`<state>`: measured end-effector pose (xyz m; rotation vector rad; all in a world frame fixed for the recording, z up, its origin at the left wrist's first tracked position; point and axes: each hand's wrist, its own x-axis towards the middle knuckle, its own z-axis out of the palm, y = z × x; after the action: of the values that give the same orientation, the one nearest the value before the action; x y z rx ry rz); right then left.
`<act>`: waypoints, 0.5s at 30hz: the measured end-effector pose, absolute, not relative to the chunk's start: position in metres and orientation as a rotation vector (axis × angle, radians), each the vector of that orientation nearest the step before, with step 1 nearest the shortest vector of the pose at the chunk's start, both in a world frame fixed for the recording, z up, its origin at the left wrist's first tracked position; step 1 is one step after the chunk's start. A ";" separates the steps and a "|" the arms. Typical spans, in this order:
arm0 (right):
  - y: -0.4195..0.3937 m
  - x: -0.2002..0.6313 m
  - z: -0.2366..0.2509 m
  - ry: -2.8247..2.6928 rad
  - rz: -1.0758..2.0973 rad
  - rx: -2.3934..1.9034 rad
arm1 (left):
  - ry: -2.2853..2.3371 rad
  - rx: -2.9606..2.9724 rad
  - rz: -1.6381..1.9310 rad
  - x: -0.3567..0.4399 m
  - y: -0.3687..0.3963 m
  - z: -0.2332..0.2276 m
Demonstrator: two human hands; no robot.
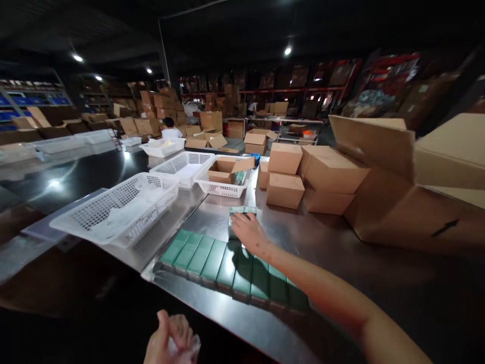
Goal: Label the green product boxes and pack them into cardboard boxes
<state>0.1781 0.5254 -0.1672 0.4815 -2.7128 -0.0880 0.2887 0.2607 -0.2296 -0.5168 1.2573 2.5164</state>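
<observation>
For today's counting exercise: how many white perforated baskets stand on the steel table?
3. One large basket at the near left, one behind it, and one to the right holding an open carton. Farther white trays are solid-walled, and more baskets may be hidden.

Steel table (333, 242) carrying, at its near edge, a row of green boxes (231, 270) lying side by side; just beyond them a small stack of green boxes (242, 211) is sitting. White perforated baskets (121, 205) are resting at left and centre, one holding an open carton (227, 169). Closed cardboard cartons (303, 177) are standing far right
</observation>
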 end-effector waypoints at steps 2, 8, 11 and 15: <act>0.526 0.189 -0.170 -2.727 -0.085 0.465 | 1.421 -0.475 2.420 0.284 0.271 -0.231; 0.537 0.211 -0.172 -2.770 0.054 0.433 | 1.851 -0.068 2.228 0.278 0.326 -0.208; 0.552 0.231 -0.171 -2.713 0.211 0.361 | 1.741 0.046 2.102 0.271 0.345 -0.201; 0.553 0.282 -0.183 -2.337 0.886 0.012 | 1.473 0.021 2.133 0.254 0.364 -0.198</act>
<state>0.2821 0.5531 -0.1830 0.0124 -2.3375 0.8864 0.2540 0.3642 -0.1983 0.0211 1.4732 2.1329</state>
